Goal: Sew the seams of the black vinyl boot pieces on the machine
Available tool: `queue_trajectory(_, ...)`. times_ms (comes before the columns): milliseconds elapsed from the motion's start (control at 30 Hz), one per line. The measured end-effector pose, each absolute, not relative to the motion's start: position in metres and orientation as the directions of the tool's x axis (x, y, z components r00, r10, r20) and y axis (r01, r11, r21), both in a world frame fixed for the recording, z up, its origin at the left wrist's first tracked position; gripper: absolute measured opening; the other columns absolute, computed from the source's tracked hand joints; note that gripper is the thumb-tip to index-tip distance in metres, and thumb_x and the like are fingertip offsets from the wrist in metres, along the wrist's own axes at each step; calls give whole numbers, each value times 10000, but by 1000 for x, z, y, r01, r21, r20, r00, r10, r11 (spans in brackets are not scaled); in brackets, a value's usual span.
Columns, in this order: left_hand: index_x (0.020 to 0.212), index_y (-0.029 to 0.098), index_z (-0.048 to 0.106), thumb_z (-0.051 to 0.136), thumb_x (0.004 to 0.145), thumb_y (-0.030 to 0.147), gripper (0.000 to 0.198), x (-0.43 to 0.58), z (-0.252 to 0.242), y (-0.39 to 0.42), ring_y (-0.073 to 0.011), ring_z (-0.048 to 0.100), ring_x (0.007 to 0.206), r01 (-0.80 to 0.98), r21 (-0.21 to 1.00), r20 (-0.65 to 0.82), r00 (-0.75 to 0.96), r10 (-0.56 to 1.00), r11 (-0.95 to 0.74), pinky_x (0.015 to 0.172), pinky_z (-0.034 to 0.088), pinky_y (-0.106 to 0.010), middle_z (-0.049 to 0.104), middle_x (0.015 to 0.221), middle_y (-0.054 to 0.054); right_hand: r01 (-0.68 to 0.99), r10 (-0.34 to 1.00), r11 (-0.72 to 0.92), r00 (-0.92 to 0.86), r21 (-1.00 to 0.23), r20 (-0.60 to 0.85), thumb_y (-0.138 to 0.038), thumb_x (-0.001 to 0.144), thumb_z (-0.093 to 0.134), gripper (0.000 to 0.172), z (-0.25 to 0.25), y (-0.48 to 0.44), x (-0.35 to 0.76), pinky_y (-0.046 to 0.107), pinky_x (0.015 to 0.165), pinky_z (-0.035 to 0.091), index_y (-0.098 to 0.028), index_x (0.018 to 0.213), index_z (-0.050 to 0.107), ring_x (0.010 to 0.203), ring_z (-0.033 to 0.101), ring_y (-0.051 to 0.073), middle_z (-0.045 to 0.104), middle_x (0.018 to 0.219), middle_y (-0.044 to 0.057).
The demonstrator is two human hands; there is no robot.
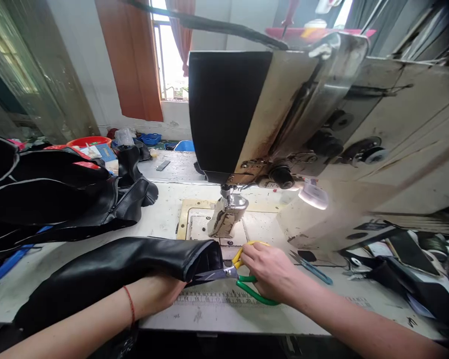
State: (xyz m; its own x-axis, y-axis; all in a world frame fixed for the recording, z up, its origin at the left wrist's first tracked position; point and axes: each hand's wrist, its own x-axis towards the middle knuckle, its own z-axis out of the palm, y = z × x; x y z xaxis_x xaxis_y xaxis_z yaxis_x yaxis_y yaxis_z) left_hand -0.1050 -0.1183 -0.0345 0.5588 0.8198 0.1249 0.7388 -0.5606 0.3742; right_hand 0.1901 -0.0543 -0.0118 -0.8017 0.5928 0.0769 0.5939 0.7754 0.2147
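Note:
My right hand (267, 269) grips a pair of scissors (230, 272) with one yellow and one green handle. Their blades are spread and reach to the open end of a long black leather boot shaft (134, 262). That piece lies across the front of the sewing machine table, and my left hand (162, 294) holds it from below near its open end. The left fingers are partly hidden by the leather. Just behind the scissors stands the machine's metal post (228, 217), under the needle area. A printed ruler (213, 299) runs along the table beneath the blades.
The sewing machine head (284, 114) looms over the table, its small lamp (313, 194) lit. More black leather pieces (60, 199) are heaped at left. Blue-handled snips (316, 271) lie right of my hand, near scraps and tools. A red basin (90, 142) stands behind the heap.

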Motion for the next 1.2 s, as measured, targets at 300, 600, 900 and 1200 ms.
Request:
queue_trajectory(300,949,191,698,386,895,243,321,-113,-41,-113,-264,639,850,756,356,54,570,820,-549,839,535,-384,735,895,-103,580,598,801,-772,144,-214,-430,896,525,297,20,-50,168,337,508,327,-173,903,673,694,654,243,679,864,74)
queue_trajectory(600,997,201,695,340,970,302,370,-123,-36,-103,-235,646,941,715,499,58,537,842,-490,938,513,-357,739,980,-70,556,592,806,-757,203,-276,-395,886,537,253,50,-48,132,318,477,254,-169,875,652,678,637,227,685,869,80)
queue_trajectory(900,1014,189,683,312,955,307,393,-128,-44,-104,-211,678,983,630,681,86,437,895,-373,1009,496,-344,757,1025,-56,414,507,856,-788,308,-349,-173,738,621,94,59,-48,99,294,394,250,-160,814,674,583,634,212,671,767,73)
queue_trajectory(1200,1020,150,625,224,974,441,497,-124,-46,-96,-245,665,1012,598,755,156,234,959,-269,1030,487,-393,721,977,-103,297,366,930,-783,214,-503,-139,699,692,169,58,-64,44,316,458,375,-190,854,733,765,671,246,738,844,63)
